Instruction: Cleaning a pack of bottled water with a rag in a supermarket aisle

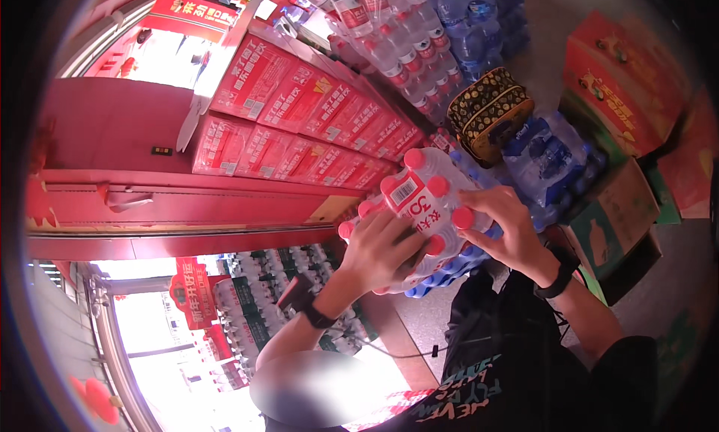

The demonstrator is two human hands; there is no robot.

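Note:
A shrink-wrapped pack of water bottles (431,215) with red caps and a red and white label is in front of me, tilted, above blue-capped bottles (442,276). My left hand (378,252) lies across its near left side, fingers curled down between the caps; the fingertips are partly hidden. At the right side of the pack, my right hand (509,230) has thumb and fingers bent around a red-capped bottle at the edge. Dark bands circle both wrists.
Red cartons (299,117) are stacked beyond the pack. Farther back stand more red-labelled bottles (419,50) and blue-tinted bottles (472,28). A patterned yellow-black bag (490,114) and a wrapped blue bottle pack (550,159) sit right, near open cardboard boxes (610,222).

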